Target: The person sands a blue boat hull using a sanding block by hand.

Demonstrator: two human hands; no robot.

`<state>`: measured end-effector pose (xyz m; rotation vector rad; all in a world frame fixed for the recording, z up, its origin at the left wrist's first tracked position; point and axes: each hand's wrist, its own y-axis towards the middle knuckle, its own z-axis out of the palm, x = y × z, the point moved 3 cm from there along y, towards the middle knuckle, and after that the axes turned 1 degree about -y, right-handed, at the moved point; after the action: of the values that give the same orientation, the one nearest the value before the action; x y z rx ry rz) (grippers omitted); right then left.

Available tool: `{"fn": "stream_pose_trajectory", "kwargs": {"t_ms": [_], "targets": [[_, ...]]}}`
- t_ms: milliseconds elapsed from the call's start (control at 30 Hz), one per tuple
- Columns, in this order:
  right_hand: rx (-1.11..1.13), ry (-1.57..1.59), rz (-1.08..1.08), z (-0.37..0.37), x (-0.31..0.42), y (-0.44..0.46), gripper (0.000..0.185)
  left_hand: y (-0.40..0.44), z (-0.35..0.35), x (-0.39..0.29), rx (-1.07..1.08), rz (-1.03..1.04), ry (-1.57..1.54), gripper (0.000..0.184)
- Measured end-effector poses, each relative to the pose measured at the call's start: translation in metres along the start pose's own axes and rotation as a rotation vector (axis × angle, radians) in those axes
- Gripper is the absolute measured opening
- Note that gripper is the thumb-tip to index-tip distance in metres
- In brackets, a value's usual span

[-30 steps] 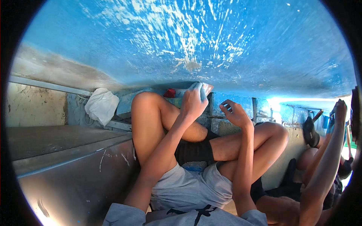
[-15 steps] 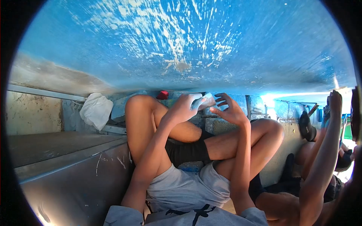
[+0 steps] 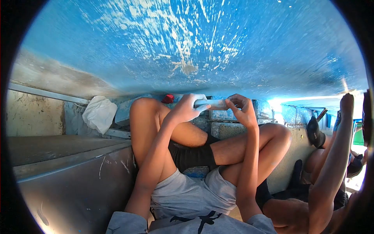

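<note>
A folded strip of sandpaper (image 3: 213,104), pale with blue dust, is stretched sideways between my two hands. My left hand (image 3: 187,109) is closed on its left end, the thumb lying along the near edge and the fingers dusted blue. At the other end, my right hand (image 3: 243,110) pinches the strip between thumb and fingers. Both hands are above my bent legs, just below the lower edge of a large blue painted surface (image 3: 128,50). Scraped white streaks mark the middle of that surface.
A white crumpled bag (image 3: 99,114) hangs at the left, above a dark metal box (image 3: 78,191). Behind my left hand lies a small red object (image 3: 168,98). Close on my right sits another person, whose raised arm (image 3: 331,167) reaches toward the blue surface.
My right hand has closed on the right end of the sandpaper, where its fingers were spread before. The strip now lies straighter and more level between both hands.
</note>
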<state>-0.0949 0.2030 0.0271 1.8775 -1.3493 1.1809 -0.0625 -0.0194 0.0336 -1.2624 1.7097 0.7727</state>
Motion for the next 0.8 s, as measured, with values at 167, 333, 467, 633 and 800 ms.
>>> {"fn": "stream_pose_trajectory", "kwargs": {"t_ms": [167, 333, 467, 633, 800], "targets": [[-0.024, 0.19, 0.064, -0.006, -0.007, 0.0, 0.026, 0.003, -0.004, 0.008, -0.132, -0.042, -0.369, 0.016], [-0.038, 0.28, 0.138, -0.004, 0.002, -0.003, 0.026, 0.004, -0.003, 0.007, -0.209, -0.086, -0.562, 0.021], [-0.038, 0.348, 0.187, -0.005, -0.011, -0.002, 0.026, 0.004, 0.013, 0.011, -0.074, -0.149, -0.524, 0.029], [-0.033, 0.363, 0.254, 0.002, -0.023, -0.003, 0.028, 0.004, 0.015, 0.0, -0.024, -0.092, -0.336, 0.038], [0.054, 0.083, 0.255, 0.012, -0.032, -0.002, 0.031, 0.002, 0.017, -0.008, -0.16, 0.143, -0.005, 0.039]]}}
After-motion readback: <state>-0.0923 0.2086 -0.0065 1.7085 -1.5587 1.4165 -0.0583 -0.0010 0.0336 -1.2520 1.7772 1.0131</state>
